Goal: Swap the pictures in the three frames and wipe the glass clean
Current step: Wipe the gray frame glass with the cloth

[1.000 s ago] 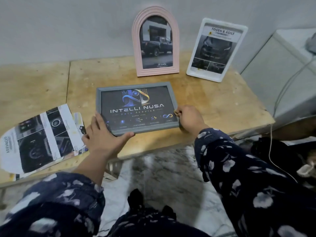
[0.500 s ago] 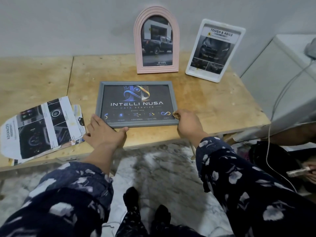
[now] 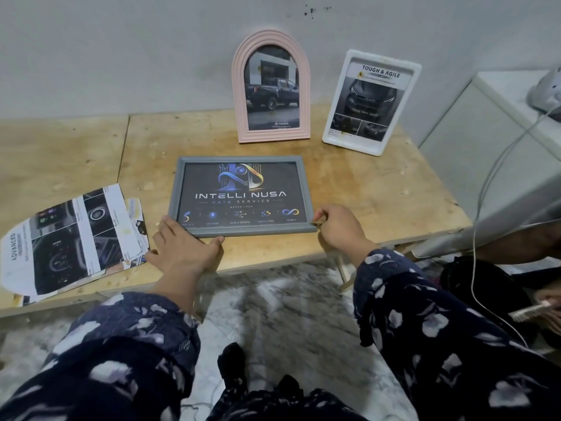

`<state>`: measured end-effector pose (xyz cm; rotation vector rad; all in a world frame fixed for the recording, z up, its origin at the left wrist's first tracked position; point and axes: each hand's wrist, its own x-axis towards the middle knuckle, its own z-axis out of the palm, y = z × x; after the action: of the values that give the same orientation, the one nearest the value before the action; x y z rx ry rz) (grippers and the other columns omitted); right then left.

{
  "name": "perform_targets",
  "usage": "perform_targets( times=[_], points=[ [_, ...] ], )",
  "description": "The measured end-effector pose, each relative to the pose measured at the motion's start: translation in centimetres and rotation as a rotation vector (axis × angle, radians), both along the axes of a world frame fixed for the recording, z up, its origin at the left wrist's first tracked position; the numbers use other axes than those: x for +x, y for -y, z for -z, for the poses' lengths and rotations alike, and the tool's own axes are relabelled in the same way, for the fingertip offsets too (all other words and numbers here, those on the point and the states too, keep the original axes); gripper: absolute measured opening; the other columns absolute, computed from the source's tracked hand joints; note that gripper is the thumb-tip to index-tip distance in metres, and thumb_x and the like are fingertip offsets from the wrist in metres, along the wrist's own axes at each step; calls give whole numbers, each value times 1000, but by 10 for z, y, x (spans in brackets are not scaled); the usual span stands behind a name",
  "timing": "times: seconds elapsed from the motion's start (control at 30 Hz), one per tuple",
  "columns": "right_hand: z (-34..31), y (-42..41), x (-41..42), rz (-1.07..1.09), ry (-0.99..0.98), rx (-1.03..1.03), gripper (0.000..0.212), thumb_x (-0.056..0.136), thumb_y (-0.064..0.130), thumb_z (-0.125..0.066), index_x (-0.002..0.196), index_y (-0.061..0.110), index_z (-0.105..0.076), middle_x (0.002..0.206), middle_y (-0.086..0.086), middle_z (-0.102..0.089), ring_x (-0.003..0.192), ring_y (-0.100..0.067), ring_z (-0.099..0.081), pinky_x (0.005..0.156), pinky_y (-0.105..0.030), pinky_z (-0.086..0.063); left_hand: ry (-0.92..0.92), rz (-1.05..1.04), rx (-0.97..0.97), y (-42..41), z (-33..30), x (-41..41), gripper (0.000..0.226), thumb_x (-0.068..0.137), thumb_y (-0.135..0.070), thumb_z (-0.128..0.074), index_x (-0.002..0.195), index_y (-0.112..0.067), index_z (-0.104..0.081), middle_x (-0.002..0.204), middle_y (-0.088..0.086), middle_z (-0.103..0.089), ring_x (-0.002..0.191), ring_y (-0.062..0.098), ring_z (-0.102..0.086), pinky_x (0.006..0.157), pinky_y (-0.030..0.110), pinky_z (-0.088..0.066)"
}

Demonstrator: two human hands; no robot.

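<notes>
A person's left hand [image 3: 182, 252] lies flat, fingers straight, against the near-left corner of a grey frame [image 3: 241, 196] lying face-up on the plywood table [image 3: 364, 189]; the right hand [image 3: 340, 227] pinches its near-right corner. At 12 o'clock a pink arched frame [image 3: 271, 86] stands against the grey wall [image 3: 121, 50], a white frame [image 3: 372, 101] at 1 o'clock. All 3 hold pictures, so swapping looks done; wiping likely remains. Loose prints [image 3: 66, 235] lie at 9 o'clock.

A brown wooden tabletop [image 3: 364, 189] stands against a gray wall [image 3: 121, 50], with a white box [image 3: 498, 123] and a thin white cord [image 3: 485, 189] beside it, over a marbled floor [image 3: 288, 305].
</notes>
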<state>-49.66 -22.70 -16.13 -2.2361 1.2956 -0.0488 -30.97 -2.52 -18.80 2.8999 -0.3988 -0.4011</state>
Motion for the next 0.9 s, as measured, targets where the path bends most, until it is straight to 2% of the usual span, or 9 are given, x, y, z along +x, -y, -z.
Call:
perform_targets(
  times=[0.1,0.17,0.23,0.33,0.47,0.57,0.67,0.73,0.9],
  points=[
    [1,3,-5,121,44,11,35,82,-3,-40,96,23,-58,112,-2,-60,93,-27,-56,71,-30,-41,-22,0,-12,0,0,4,117,72,-68,-59,153,-10,3,159,7,-12,143,26,-15,107,53,-22],
    [4,2,-4,126,28,-8,36,86,1,-41,107,22,-59,114,-5,-59,92,-28,-56,71,-30,-42,-43,-3,-33,0,-1,7,111,73,-58,-59,153,-12,4,158,7,-14,143,27,-15,107,54,-21],
    [7,2,1,92,46,-97,29,92,11,-42,109,21,-62,111,-7,-57,92,-30,-56,73,-32,-43,-40,-16,-64,0,-3,11,104,78,-54,-54,153,-12,5,157,9,-16,143,28,-15,108,54,-20],
    [9,3,10,-21,20,-252,22,96,21,-46,104,18,-66,96,-3,-51,93,-29,-54,71,-31,-39,-23,41,-123,3,-6,15,107,81,-66,-52,153,-13,7,159,10,-11,145,28,-12,111,53,-15],
    [5,8,23,-158,-104,-381,19,93,12,-49,101,11,-66,90,-1,-47,94,-28,-52,68,-29,-28,-85,115,-135,9,1,10,139,55,-91,-54,150,-21,21,161,6,12,148,27,5,115,53,0],
    [1,10,32,-288,-201,-497,17,88,5,-54,101,7,-65,101,-8,-54,98,-29,-49,73,-30,-29,-88,86,-148,11,6,5,148,47,-94,-55,148,-22,26,160,3,18,147,27,10,115,52,2],
    [-1,9,40,-357,-280,-519,16,87,2,-53,99,5,-64,106,-11,-54,102,-29,-48,77,-34,-35,-98,71,-159,13,8,6,149,46,-93,-56,148,-22,25,159,2,19,147,27,11,115,52,4],
    [-2,6,44,-406,-348,-523,20,89,0,-50,104,5,-63,111,-12,-53,108,-31,-46,86,-37,-39,-115,69,-158,12,9,6,149,46,-93,-57,148,-23,26,159,1,20,147,27,12,115,52,4],
    [-9,-2,54,-454,-471,-548,26,88,-2,-45,104,6,-64,111,-13,-58,112,-31,-45,93,-38,-36,-131,61,-159,11,8,7,149,46,-93,-57,148,-22,26,159,1,21,147,28,12,115,52,5]
  ],
)
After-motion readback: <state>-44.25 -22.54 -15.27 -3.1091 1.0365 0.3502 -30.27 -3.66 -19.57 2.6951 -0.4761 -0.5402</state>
